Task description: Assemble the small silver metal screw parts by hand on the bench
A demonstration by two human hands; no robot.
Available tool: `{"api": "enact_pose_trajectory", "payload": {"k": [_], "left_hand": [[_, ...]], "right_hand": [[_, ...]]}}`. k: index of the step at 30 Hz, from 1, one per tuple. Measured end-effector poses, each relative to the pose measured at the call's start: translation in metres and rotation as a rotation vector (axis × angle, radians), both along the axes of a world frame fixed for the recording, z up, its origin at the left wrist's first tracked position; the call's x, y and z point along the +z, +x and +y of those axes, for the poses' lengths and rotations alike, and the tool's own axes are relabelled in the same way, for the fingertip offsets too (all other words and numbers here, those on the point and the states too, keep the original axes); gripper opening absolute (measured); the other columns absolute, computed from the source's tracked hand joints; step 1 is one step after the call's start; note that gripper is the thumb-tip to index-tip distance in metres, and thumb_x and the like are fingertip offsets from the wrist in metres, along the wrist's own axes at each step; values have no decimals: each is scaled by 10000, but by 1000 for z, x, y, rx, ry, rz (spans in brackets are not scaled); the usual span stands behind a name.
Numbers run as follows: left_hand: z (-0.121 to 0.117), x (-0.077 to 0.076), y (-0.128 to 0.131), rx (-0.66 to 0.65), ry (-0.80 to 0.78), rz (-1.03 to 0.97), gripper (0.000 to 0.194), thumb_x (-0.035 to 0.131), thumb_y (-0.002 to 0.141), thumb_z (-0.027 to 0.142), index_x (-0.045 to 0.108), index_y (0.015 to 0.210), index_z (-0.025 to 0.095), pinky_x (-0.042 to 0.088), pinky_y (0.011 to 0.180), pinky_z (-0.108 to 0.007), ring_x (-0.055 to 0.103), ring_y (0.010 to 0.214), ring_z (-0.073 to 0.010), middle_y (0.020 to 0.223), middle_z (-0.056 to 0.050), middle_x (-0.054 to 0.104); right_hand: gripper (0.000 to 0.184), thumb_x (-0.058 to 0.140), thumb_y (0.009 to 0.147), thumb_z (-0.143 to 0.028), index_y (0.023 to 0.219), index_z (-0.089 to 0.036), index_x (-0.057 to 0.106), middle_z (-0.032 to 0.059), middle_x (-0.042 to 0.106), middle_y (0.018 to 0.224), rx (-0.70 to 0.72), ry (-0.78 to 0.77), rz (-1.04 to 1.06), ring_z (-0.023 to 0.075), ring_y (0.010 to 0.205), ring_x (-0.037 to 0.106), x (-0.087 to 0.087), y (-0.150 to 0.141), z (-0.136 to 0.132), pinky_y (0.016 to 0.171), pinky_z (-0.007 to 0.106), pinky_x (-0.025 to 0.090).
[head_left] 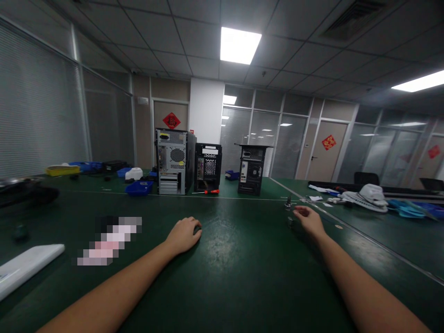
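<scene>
My left hand (183, 234) rests on the green table (222, 286) left of the middle. Its fingers curl round a small dark thing (197, 229), of which only an edge shows by the thumb. Over the right part of the table is my right hand (311, 222), its thumb and fingers drawn together; whatever is between them is too small to make out. Just left of those fingertips stands a small dark metallic piece (288, 202), upright and pointed at the top. A second small metallic piece (290, 222) lies just below it, close to the fingers.
Along the back stand a large computer case (173, 162), a black case (208, 166) and another black case (252, 171). A red-handled screwdriver (211, 191) and blue tray (139, 188) are near them. A white slab (27, 268) lies left, a white cap (369, 198) right.
</scene>
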State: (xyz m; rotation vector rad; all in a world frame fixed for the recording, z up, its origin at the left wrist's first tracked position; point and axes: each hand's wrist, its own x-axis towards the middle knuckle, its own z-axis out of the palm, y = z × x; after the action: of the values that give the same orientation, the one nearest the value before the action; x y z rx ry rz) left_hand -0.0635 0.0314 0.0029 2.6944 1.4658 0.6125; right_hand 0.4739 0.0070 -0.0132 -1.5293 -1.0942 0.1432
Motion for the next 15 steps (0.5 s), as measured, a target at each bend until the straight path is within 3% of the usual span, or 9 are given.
{"api": "enact_pose_trajectory", "payload": {"k": [6, 12, 15], "left_hand": [[-1, 2, -1, -1, -5, 0, 338, 504, 913, 413, 717, 1107, 238, 466, 959, -389, 615, 1086, -265, 1143, -80, 682], [3, -2, 0, -2, 22, 7, 323, 517, 908, 402, 722, 1093, 234, 460, 973, -381, 623, 1078, -258, 1125, -83, 687], [3, -4, 0, -2, 25, 7, 322, 512, 910, 404, 723, 1087, 238, 461, 971, -385, 621, 1078, -260, 1127, -82, 685]], "right_hand": [[372, 734, 671, -332, 1005, -178, 679, 133, 758, 992, -29, 46, 1, 307, 978, 713, 4, 12, -10, 917, 466, 545], [372, 726, 688, -325, 1028, -189, 657, 135, 758, 1014, 45, 118, 10, 302, 983, 722, 6, 0, -6, 893, 437, 575], [353, 714, 707, -337, 1026, -190, 677, 120, 766, 1014, 55, 76, -39, 290, 987, 724, 5, -6, -4, 901, 420, 568]]}}
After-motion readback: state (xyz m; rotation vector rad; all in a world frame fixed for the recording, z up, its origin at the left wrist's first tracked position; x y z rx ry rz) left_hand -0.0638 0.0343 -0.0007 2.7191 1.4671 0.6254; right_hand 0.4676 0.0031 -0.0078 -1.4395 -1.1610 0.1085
